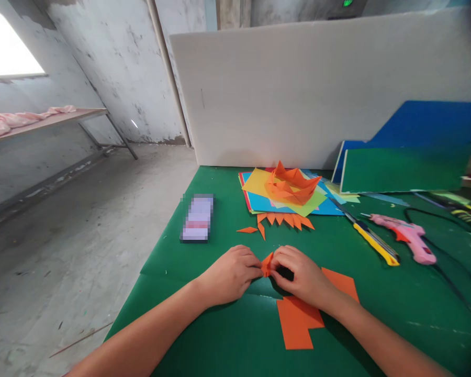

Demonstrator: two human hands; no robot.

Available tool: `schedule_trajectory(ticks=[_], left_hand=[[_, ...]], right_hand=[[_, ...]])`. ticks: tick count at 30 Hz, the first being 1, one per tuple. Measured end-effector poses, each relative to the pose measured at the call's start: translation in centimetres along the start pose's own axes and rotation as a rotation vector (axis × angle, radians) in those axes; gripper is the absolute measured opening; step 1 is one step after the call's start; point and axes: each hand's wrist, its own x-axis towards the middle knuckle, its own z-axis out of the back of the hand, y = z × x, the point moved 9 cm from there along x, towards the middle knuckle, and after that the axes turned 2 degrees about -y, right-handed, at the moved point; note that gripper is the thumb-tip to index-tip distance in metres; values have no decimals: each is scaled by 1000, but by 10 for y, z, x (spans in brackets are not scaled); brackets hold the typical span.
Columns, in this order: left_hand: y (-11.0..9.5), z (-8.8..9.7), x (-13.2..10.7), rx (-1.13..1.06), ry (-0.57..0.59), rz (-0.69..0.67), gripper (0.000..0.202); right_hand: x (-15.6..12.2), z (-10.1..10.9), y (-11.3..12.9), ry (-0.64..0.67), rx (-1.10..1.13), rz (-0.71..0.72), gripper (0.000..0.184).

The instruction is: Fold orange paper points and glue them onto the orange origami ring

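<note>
Between my two hands is a small folded piece of orange paper (267,264), held just above the green table. My left hand (235,275) pinches its left side, fingers closed. On the other side, the thumb and fingers of my right hand (294,269) pinch it too. Under my right wrist lie several orange paper pieces (298,332), flat on the table. Farther off, a row of pointed orange folded pieces (284,220) rests beside two loose ones (247,230). An orange folded paper crown shape (294,186) sits on a stack of coloured paper (255,183).
A phone (198,217), blurred out, lies at the left on the green table (165,262). To the right are a yellow utility knife (372,243) and a pink glue gun (406,233) with a black cord. White (282,94), blue and green boards (396,170) stand behind.
</note>
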Motion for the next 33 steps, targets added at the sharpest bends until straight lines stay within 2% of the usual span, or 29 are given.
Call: schedule_trajectory(ticks=[7,16,33], left_hand=[[-3,1,1,59,-7,-38,27],[-4,2,1,35,-8,-30,27],[-6,-4,0,102,51,29,26]], right_hand=[[5,-6,-8,-39,-19,-100,19],[7,-8,-13,-32,-29,-141,18],[8,-7,-13,-54,-34,-112,19]])
